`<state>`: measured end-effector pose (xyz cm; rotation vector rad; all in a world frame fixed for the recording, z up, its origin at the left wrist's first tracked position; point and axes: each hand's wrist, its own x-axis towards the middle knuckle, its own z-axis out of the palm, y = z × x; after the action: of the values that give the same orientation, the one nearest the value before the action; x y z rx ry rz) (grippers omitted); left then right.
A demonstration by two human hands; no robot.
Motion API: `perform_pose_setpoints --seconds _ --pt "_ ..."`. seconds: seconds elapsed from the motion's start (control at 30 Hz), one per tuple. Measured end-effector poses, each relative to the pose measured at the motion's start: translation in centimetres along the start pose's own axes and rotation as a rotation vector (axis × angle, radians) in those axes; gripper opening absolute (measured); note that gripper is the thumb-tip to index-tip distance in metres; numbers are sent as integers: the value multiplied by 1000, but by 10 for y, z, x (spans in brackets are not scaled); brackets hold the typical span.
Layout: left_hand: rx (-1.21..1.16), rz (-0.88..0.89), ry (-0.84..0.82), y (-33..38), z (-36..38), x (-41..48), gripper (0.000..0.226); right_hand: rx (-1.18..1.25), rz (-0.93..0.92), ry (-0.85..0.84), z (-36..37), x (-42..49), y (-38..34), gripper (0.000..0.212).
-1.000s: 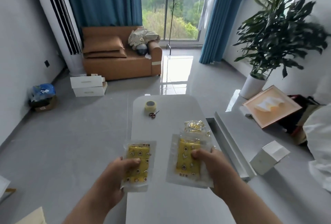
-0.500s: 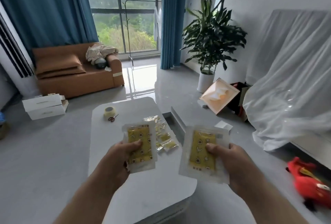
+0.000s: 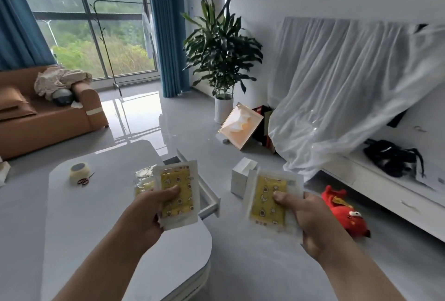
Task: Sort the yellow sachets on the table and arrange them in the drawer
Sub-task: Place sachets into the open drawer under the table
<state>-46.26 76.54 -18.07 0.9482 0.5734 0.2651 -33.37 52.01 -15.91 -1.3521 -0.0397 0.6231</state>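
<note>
My left grip (image 3: pixel 147 214) closed on one yellow sachet (image 3: pixel 178 193), thumb pressed on its face, held above the counter (image 3: pixel 79 223) edge. My right grip (image 3: pixel 310 219) pinches a second yellow sachet (image 3: pixel 267 200), out over the floor, well right of the counter. Just beyond my left grip: loose sachets (image 3: pixel 143 180) piled on the counter. Between my grips, slightly past them, the open drawer (image 3: pixel 209 197) juts from the counter side. Farther left of my left grip: tape roll (image 3: pixel 79 172), small scissors (image 3: pixel 85 179) beside it
</note>
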Motion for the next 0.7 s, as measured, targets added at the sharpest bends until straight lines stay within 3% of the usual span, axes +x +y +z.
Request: perform_pose_setpoints --seconds 0.2,0.37,0.7 --pt "15 18 73 5 25 68 11 -30 -9 -28 -17 66 -39 13" --pt "59 12 78 15 52 138 34 -62 18 -22 -27 135 -72 14" --pt "65 6 40 31 121 259 41 -45 53 9 -61 257 -115 16"
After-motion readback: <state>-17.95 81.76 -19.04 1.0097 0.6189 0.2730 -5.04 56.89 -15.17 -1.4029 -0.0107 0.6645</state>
